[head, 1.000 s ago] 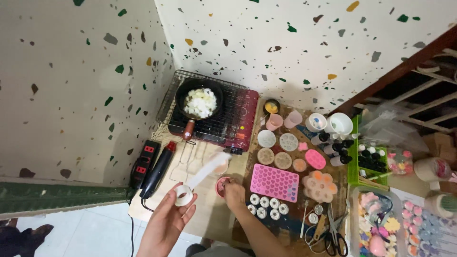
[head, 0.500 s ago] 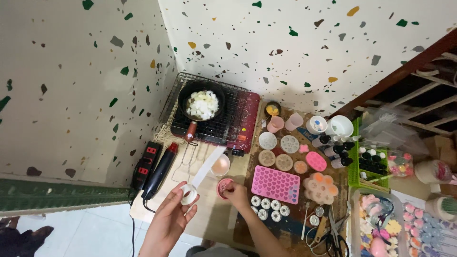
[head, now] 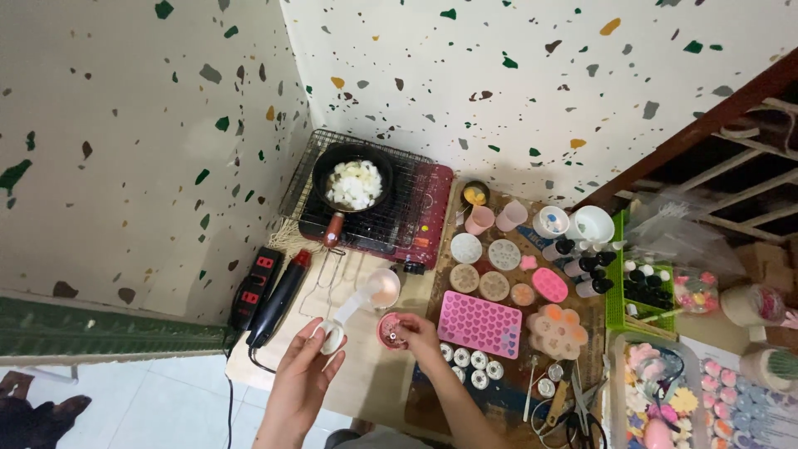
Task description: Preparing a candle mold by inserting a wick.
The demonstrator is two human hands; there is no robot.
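The left hand (head: 309,366) is pinching a white tape roll (head: 332,337) near the worktop's (head: 366,384) front edge. Its pulled strip is running up and away toward the small clear cup (head: 384,288). The right hand (head: 421,334) is closing its fingers on a small round pink mould (head: 391,329), just right of the roll. So that's one roll, one pink mould, and seven little white wick rounds (head: 470,362) sitting beside the right wrist.

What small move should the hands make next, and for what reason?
Probably press the loose strip's end down at the small pink round container. The left hand holds the white tape roll, its strip already pulled out, while the right hand has its fingers on that container.
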